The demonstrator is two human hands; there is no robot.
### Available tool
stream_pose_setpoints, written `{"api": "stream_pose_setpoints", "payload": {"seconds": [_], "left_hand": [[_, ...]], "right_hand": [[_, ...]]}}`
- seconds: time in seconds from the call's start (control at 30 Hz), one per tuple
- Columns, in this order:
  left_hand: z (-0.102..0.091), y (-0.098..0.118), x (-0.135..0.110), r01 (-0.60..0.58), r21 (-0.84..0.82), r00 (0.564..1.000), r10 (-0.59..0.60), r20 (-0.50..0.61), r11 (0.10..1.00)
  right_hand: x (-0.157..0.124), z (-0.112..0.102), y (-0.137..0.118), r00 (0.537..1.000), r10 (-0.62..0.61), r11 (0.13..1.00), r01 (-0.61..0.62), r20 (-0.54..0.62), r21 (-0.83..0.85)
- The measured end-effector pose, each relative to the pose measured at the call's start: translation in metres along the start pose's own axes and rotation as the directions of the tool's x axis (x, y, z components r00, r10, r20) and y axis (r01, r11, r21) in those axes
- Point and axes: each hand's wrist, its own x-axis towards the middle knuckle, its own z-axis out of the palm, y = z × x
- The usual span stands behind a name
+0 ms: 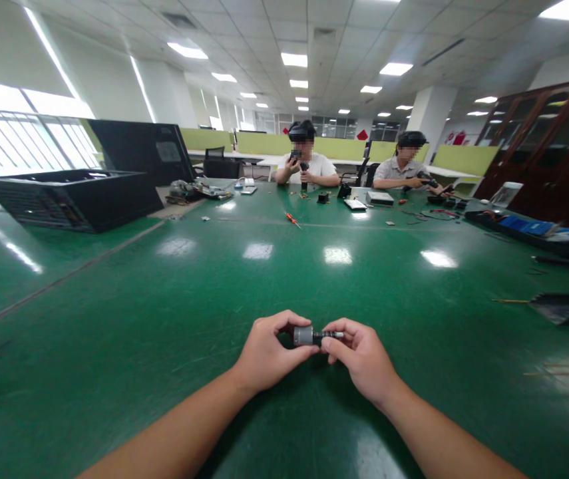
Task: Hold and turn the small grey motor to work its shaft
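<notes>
Head view: at six o'clock over the surface (284,283), the left hand (269,349) is holding a grey cylinder (303,335), the right hand (365,356) is pinching the rod (338,334) at its three o'clock; a loose pinch could be dropping it.

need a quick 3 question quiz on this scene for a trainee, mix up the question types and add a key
1. Multiple choice: which hand holds the grey cylinder? A) right B) left C) neither
2. True or false: the right hand has its fingers on the rod that sticks out of that cylinder.
3. Fill in: the open-topped black case stands on the green table, to the wearer's ____.

Key: 1 B, the left hand; 2 true; 3 left.
</notes>
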Motion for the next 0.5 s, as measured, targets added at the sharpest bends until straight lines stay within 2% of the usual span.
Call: {"api": "stream_pose_setpoints", "payload": {"seconds": [0.5], "left_hand": [[0.0004, 0.0003, 0.0001, -0.001, -0.007, 1.0, 0.001, -0.016, 1.0]], "right_hand": [[0.0004, -0.0009, 0.0011, 1.0, 0.007, 1.0, -0.007, 0.003, 0.022]]}}
